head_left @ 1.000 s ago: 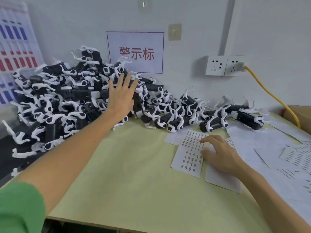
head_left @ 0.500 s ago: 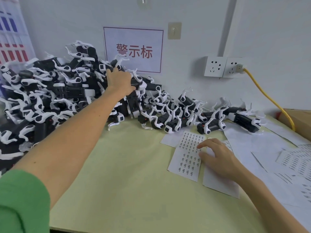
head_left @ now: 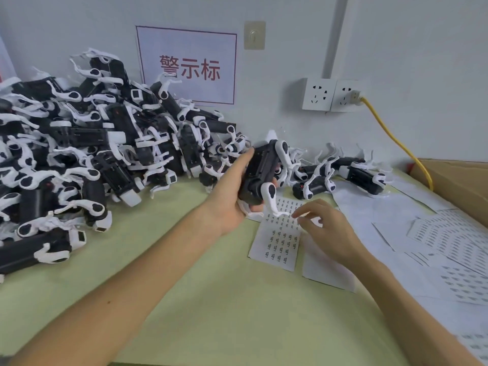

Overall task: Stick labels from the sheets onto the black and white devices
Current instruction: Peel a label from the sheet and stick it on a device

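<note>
My left hand (head_left: 232,199) grips a black and white device (head_left: 260,171) and holds it just above the top edge of a label sheet (head_left: 277,241) on the table's middle. My right hand (head_left: 327,228) rests on that sheet with its fingers curled, thumb and forefinger close together over the labels; whether a label is between them I cannot tell. A large heap of devices (head_left: 87,143) fills the left of the table up to the wall. A few more devices (head_left: 343,173) lie behind the sheet on the right.
More label sheets and backing papers (head_left: 443,249) cover the right of the yellow-green table (head_left: 211,299). A cardboard box (head_left: 459,186) stands at the far right. A yellow cable (head_left: 396,141) runs from the wall sockets (head_left: 330,95). A red-lettered sign (head_left: 188,67) hangs on the wall.
My left hand left the top of the heap and came right and down with one device in its grip. My right hand stayed on the label sheet, its fingers curling closer.
</note>
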`<state>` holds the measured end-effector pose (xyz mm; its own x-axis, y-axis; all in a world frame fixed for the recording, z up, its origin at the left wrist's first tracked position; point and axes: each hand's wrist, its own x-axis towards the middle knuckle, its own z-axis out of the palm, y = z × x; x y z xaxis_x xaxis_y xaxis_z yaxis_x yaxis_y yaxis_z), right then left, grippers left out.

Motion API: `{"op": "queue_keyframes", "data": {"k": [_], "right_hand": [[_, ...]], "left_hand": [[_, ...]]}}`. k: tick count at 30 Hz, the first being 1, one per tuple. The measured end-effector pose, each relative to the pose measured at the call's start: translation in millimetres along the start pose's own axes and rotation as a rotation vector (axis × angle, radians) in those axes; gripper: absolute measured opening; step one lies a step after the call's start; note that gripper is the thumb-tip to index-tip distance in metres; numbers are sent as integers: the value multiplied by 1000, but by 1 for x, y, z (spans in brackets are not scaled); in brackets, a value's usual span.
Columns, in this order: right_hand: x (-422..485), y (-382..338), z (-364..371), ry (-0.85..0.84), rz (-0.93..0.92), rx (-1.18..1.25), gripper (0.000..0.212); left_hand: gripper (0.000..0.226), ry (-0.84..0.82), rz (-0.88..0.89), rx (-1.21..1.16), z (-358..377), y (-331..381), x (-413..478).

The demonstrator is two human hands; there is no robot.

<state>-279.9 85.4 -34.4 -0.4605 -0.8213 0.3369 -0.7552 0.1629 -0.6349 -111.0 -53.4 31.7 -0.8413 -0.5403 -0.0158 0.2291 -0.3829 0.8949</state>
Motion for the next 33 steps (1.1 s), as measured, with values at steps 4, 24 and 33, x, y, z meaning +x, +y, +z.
{"op": "queue_keyframes", "data": {"k": [4,24,33], "right_hand": [[-1,-5,-4,131,-20,101,28],[-3,-11,1,-97,-10,463,30],[-7,-12,0,-147,-46,476,46]], "left_hand": [[46,27,-75,-25,-8,-35,8],[45,-10,6,310,-6,-72,-2],[44,21,31,263,2,-75,-7]]}}
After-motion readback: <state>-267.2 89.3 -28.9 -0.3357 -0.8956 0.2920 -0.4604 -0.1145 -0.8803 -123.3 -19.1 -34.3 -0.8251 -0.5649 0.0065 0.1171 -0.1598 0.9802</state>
